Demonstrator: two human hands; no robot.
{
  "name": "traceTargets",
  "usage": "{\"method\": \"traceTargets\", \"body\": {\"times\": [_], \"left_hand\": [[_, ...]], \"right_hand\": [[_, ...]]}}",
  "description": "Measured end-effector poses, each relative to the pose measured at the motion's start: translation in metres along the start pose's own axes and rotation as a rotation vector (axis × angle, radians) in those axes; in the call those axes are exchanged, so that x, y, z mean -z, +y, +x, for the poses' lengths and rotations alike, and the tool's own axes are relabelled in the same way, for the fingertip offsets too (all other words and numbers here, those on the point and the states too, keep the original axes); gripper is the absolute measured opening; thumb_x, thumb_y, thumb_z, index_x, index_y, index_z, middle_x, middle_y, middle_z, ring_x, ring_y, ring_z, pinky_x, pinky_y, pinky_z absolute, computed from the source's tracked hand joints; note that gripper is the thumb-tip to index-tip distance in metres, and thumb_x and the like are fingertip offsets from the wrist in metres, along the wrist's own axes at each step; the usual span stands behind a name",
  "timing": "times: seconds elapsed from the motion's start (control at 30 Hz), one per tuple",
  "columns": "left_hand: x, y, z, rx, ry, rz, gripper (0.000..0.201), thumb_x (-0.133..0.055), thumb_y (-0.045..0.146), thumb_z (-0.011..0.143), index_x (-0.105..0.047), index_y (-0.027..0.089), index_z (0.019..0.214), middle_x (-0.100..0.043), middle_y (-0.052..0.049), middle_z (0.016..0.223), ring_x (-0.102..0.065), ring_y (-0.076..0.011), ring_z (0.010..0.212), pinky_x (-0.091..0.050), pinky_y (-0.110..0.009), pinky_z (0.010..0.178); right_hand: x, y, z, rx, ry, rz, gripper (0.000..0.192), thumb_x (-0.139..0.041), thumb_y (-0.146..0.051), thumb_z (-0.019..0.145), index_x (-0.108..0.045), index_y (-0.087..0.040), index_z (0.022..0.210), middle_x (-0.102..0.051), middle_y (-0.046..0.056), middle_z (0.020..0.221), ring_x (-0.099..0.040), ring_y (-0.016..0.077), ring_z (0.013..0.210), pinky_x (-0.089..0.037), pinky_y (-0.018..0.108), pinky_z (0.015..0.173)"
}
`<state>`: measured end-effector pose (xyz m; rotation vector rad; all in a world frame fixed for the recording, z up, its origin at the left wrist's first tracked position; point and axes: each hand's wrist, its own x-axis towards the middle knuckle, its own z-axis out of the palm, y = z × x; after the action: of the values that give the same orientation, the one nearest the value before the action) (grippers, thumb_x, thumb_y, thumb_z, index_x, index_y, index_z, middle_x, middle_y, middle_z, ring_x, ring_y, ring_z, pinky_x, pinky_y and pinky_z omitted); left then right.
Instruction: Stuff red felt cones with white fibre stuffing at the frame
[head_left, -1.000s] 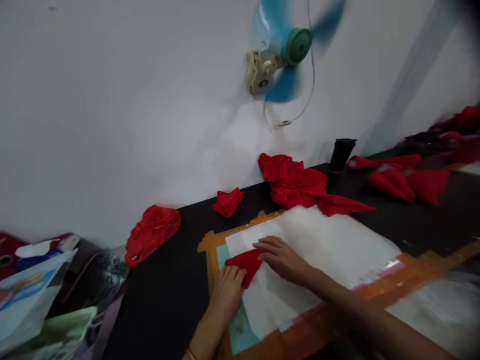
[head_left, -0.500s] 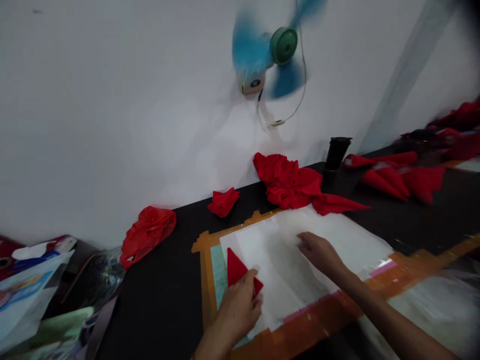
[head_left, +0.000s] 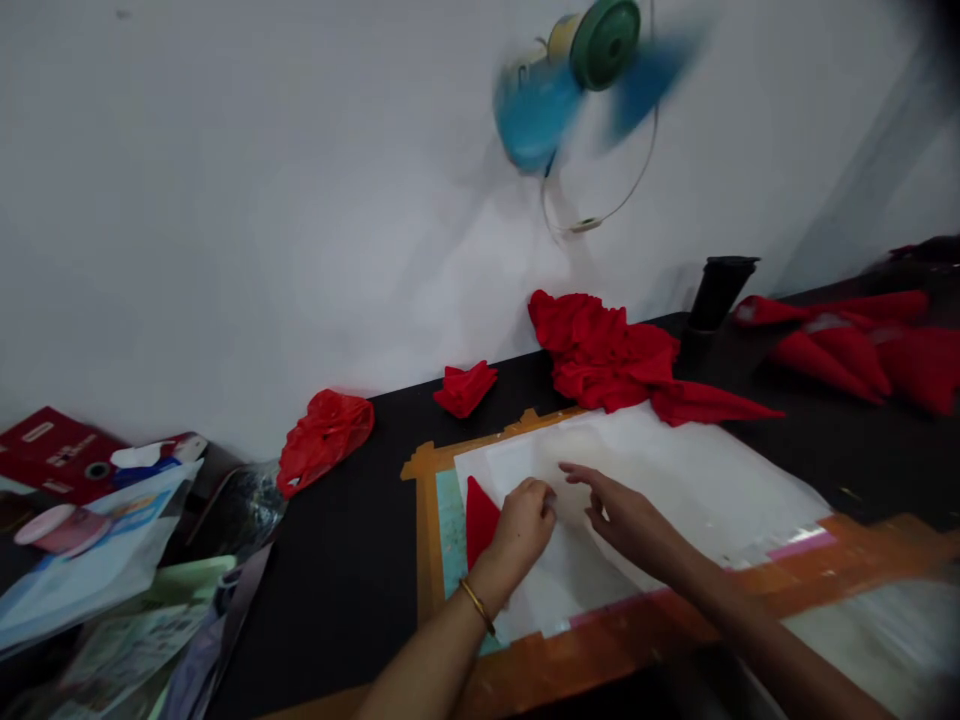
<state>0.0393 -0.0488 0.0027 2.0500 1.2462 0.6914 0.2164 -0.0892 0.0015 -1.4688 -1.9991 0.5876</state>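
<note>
Hands meet over the white sheet [head_left: 675, 480] near the tabletop's front edge. Left hand [head_left: 525, 525] is curled beside the folded red cloth [head_left: 478, 515], grasp unclear; right hand [head_left: 626, 510] hovers with fingers released.

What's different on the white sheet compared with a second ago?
The right hand has left the folded red cloth and now meets the left hand at the white sheet, fingers pinching at it. The left hand has shifted right off the cloth, which lies at the sheet's left edge. The red pile, red bag and fan are unchanged.
</note>
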Motion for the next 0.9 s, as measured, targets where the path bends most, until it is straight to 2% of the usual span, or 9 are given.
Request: {"method": "traceTargets", "body": {"times": [0.1,0.17,0.3,0.47,0.57,0.63,0.73,0.8,0.9], "left_hand": [[0.003,0.001,-0.005,0.041,0.041,-0.051,0.02,-0.054,0.002,0.066,-0.06,0.018,0.075,-0.061,-0.002,0.076,-0.055,-0.0182,0.075,-0.042,-0.03,0.074],[0.008,-0.001,-0.009,0.084,0.086,-0.1,0.017,-0.055,0.004,0.065,-0.059,0.019,0.072,-0.059,0.0,0.071,-0.053,-0.0167,0.07,-0.041,-0.028,0.071],[0.028,-0.019,-0.018,0.217,0.204,-0.237,0.013,-0.056,0.007,0.063,-0.058,0.019,0.067,-0.057,0.001,0.065,-0.052,-0.0146,0.064,-0.038,-0.026,0.064],[0.061,-0.044,-0.033,0.396,0.264,-0.522,0.007,-0.058,0.023,0.067,-0.053,0.019,0.068,-0.057,0.002,0.056,-0.054,-0.0121,0.05,-0.039,-0.023,0.054],[0.077,-0.044,-0.042,0.44,0.279,-0.676,0.014,-0.061,0.03,0.067,-0.053,0.018,0.07,-0.061,0.0,0.062,-0.055,-0.0102,0.052,-0.043,-0.023,0.057],[0.079,-0.039,-0.046,0.457,0.263,-0.758,0.019,-0.064,0.033,0.065,-0.053,0.018,0.07,-0.061,0.0,0.062,-0.055,-0.0101,0.052,-0.044,-0.023,0.056],[0.068,-0.027,-0.052,0.467,0.199,-0.846,0.024,-0.069,0.034,0.062,-0.052,0.018,0.068,-0.06,0.0,0.06,-0.051,-0.0094,0.048,-0.04,-0.022,0.05],[0.056,-0.019,-0.056,0.46,0.167,-0.875,0.023,-0.07,0.031,0.062,-0.053,0.018,0.069,-0.057,0.002,0.059,-0.047,-0.0076,0.046,-0.038,-0.021,0.048],[0.041,-0.008,-0.064,0.453,0.141,-0.899,0.019,-0.069,0.027,0.065,-0.055,0.017,0.073,-0.052,0.005,0.059,-0.045,-0.0065,0.049,-0.037,-0.02,0.05]], "right_hand": [[-0.004,0.007,0.009,0.142,-0.128,-0.139,0.075,-0.04,-0.005,0.076,-0.034,-0.028,0.147,-0.058,0.006,0.137,-0.061,0.0208,0.115,-0.051,0.033,0.091],[-0.01,0.013,0.019,0.126,-0.18,-0.273,0.069,-0.038,-0.004,0.079,-0.042,-0.027,0.144,-0.06,0.006,0.135,-0.064,0.0209,0.111,-0.052,0.032,0.087],[-0.01,0.029,0.036,0.022,-0.138,-0.432,0.053,-0.036,-0.003,0.081,-0.062,-0.021,0.124,-0.065,0.007,0.127,-0.064,0.0222,0.109,-0.053,0.032,0.085],[0.008,0.04,0.032,-0.092,-0.058,-0.528,0.052,-0.034,-0.004,0.084,-0.058,-0.02,0.128,-0.06,0.011,0.133,-0.065,0.0272,0.107,-0.056,0.035,0.073],[0.01,0.024,0.022,-0.057,-0.014,-0.55,0.057,-0.045,-0.008,0.083,-0.048,-0.022,0.137,-0.043,0.011,0.149,-0.067,0.028,0.103,-0.058,0.034,0.064],[0.001,0.001,0.016,0.069,0.041,-0.436,0.058,-0.049,-0.014,0.085,-0.042,-0.024,0.142,-0.036,0.012,0.154,-0.069,0.0254,0.098,-0.06,0.033,0.064],[-0.026,-0.038,0.008,0.313,0.136,-0.157,0.052,-0.046,-0.019,0.092,-0.037,-0.024,0.144,-0.045,0.013,0.148,-0.066,0.0214,0.106,-0.06,0.032,0.079],[-0.048,-0.058,0.005,0.417,0.201,-0.091,0.048,-0.044,-0.018,0.094,-0.041,-0.023,0.142,-0.053,0.013,0.139,-0.063,0.0216,0.113,-0.058,0.035,0.088],[-0.071,-0.066,0.001,0.473,0.266,-0.052,0.042,-0.044,-0.017,0.096,-0.049,-0.022,0.137,-0.063,0.011,0.126,-0.062,0.0206,0.113,-0.055,0.035,0.094]]}}
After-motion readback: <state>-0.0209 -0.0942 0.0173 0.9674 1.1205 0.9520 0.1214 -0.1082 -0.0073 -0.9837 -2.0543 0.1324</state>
